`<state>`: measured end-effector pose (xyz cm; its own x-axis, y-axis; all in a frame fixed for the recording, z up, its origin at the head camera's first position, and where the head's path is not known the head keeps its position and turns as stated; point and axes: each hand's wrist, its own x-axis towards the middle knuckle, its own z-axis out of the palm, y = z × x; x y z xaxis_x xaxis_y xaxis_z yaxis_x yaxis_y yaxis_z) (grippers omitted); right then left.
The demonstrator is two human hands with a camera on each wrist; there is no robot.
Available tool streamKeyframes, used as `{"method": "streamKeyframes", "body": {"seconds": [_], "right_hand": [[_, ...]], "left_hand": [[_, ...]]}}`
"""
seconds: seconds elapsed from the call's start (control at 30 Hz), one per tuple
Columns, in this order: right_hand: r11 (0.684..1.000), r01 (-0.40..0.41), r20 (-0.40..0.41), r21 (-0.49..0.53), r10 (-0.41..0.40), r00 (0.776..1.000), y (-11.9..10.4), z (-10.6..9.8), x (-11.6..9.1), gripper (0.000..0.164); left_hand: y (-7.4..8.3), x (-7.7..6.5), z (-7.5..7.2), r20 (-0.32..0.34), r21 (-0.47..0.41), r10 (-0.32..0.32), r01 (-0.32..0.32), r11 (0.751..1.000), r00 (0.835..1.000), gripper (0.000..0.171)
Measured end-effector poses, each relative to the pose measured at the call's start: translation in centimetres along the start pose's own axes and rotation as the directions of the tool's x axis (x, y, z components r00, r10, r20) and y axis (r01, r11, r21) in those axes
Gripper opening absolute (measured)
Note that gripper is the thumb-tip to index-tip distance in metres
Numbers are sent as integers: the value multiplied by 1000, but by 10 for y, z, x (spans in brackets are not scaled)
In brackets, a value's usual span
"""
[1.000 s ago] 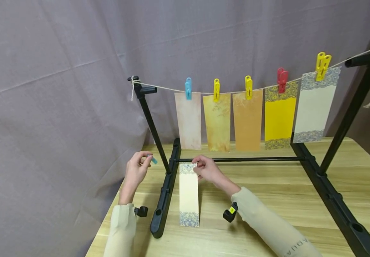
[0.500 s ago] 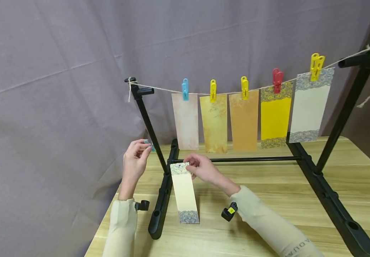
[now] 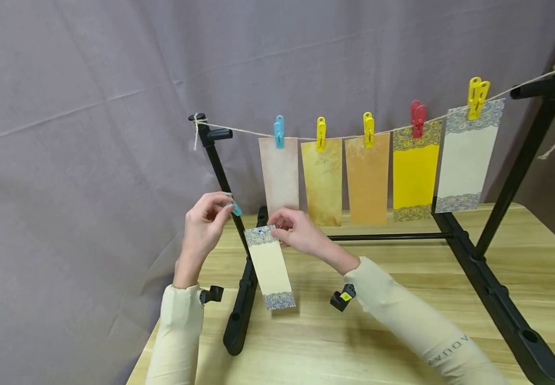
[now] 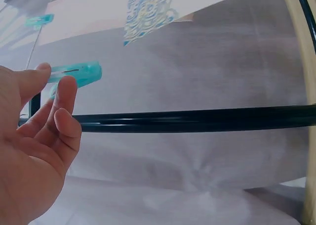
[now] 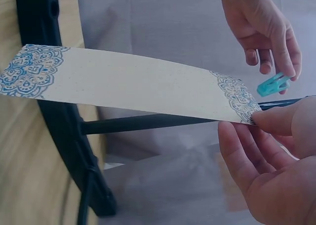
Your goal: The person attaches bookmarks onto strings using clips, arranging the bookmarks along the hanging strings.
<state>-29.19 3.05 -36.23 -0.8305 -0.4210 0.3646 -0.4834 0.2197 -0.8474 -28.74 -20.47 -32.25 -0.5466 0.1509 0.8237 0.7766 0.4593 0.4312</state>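
My left hand (image 3: 204, 227) pinches a light blue clothespin (image 3: 236, 207) between thumb and fingers, close to the left post of the rack. In the left wrist view the clothespin (image 4: 81, 74) points away from the fingertips. With thumb and fingers my right hand (image 3: 301, 232) holds a cream paper card (image 3: 270, 267) by its upper right corner. Blue lace-like patterns cover both ends of the card (image 5: 133, 81). It hangs tilted in front of the rack's left side, its lower end raised over the table. The clothespin is to the left of the card's top, apart from it.
A string (image 3: 248, 131) runs between the posts of a black rack (image 3: 513, 166). Several paper cards hang from it, among them a yellow card (image 3: 414, 171), held by blue, yellow and red clothespins. The rack stands on a wooden table (image 3: 378, 299) before a grey curtain (image 3: 89, 160).
My right hand has lifted the card off the table and moved it up and left, tilting it. My left hand has risen with the clothespin.
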Motion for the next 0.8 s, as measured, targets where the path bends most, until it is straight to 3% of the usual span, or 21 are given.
{"method": "streamKeyframes", "body": {"seconds": [0.2,0.33,0.6,0.8], "right_hand": [[998,50,-21,-35,-51,999,-18,-9,9,15],[998,38,-36,-49,-40,999,-26,-14,13,14],[998,37,-54,-43,-40,998,-38,-22,21,12],[998,21,-80,-57,-26,996,-48,-26,27,10]], "left_hand": [[26,9,-3,-9,-9,41,-41,999,999,9],[40,17,-4,4,9,69,-69,998,998,10],[34,34,-4,17,8,106,-106,994,994,10],[42,49,-7,9,35,133,-133,991,991,10]]}}
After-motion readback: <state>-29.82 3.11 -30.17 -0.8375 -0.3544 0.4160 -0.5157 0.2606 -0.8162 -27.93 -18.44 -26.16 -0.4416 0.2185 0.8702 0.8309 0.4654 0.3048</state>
